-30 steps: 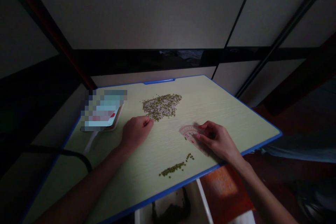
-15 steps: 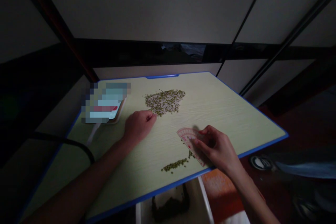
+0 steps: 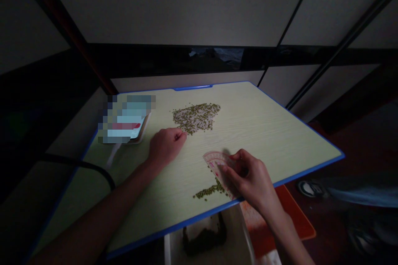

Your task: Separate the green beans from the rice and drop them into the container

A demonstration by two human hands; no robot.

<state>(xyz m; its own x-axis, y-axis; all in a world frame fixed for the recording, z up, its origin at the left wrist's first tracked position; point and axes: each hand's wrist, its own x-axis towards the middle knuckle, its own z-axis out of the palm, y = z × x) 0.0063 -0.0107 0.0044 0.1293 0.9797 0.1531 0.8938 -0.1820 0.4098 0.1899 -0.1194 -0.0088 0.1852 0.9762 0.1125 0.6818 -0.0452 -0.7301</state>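
A clear protractor with red markings is pinched between the thumb and fingers of my right hand. Its straight edge touches a small line of green beans near the table's front edge. My left hand rests on the table as a loose fist, fingers curled under; whether anything is inside I cannot make out. Just beyond it spreads a larger patch of green beans mixed with paler bits.
The pale table has a blue rim. A phone, partly blurred out, lies at the left with a cable nearby. Below the front edge stands a white bin with dark contents. Someone's shoe shows at the right.
My right hand has moved the protractor a little to the left, up against the small line of beans. My left hand has stayed almost where it was.
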